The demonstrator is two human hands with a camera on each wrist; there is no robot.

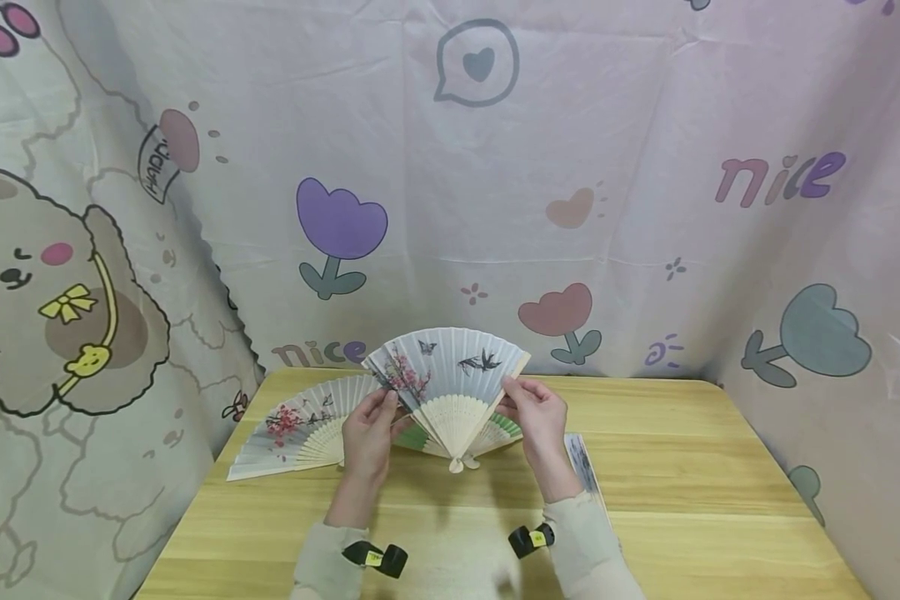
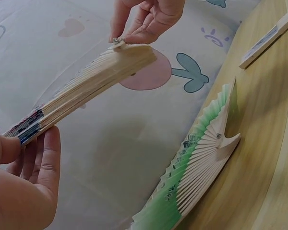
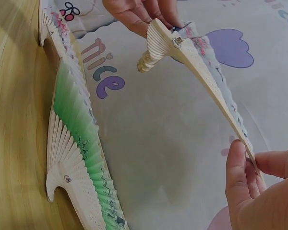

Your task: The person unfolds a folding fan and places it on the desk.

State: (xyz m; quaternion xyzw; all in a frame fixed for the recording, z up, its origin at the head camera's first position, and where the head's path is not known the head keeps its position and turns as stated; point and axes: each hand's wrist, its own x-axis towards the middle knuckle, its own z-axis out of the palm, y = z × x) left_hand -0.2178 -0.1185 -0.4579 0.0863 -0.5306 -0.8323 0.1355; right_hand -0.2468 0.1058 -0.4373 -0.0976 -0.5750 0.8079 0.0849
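Observation:
A pale grey-blue folding fan with pink blossoms, a butterfly and a dark bird is held spread above the table. My left hand pinches its left edge between thumb and fingers. With thumb and fingers my right hand grips the outer rib on the other side. Bare wooden ribs meet at a metal pivot in the right wrist view. Behind the held fan stands a spread green fan, mostly hidden in the head view. Left of it, another spread fan with red blossoms is partly covered by my left hand.
A folded fan lies on the wooden table beside my right forearm, which hides part of it. A printed cloth curtain hangs behind the table and along both sides.

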